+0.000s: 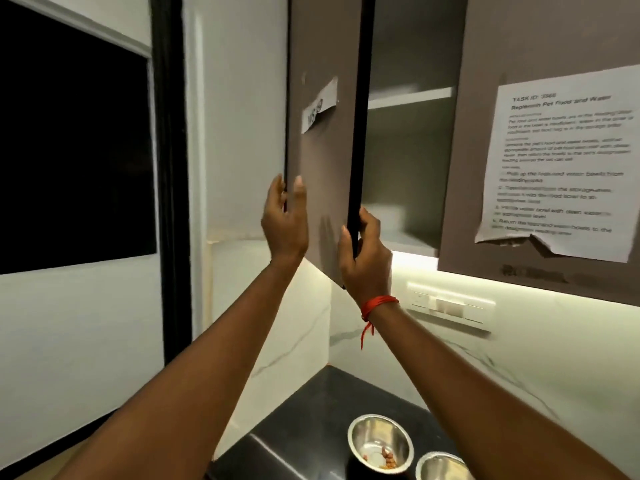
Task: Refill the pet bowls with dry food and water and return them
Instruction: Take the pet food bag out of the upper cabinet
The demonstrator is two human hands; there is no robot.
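Down at the bottom of my view, two steel pet bowls sit side by side on the dark worktop, near its back edge by the marble-look wall. The left bowl (380, 445) holds only a few bits of kibble on its floor; the right bowl (441, 467) is cut off by the frame, so I can't say what is in it. Neither looks refilled, so I judge the task is early: I am after the dry food, and both hands are up at the wall cabinet above the worktop's corner.

My right hand (365, 252) is wrapped around the free edge of the open cabinet door (323, 150), fingers curled behind the black edge strip, thumb on the front, low down near the door's bottom corner. A red thread (375, 304) is tied at that wrist. My left hand (285, 220) is open wide, fingers straight, at the door's hinge side; whether the palm touches the panel I cannot tell. It holds nothing.

Inside the cabinet I see a pale shelf (410, 97) and a bare floor below it. No food bag or container shows in the part I can see, though the door hides some of the interior. A printed task sheet (557, 164) is taped to the neighbouring door.

Next, I think, I need the door swung clear so I can check the hidden part of the shelves. If there is no food there, I must try another cupboard before touching the bowls.
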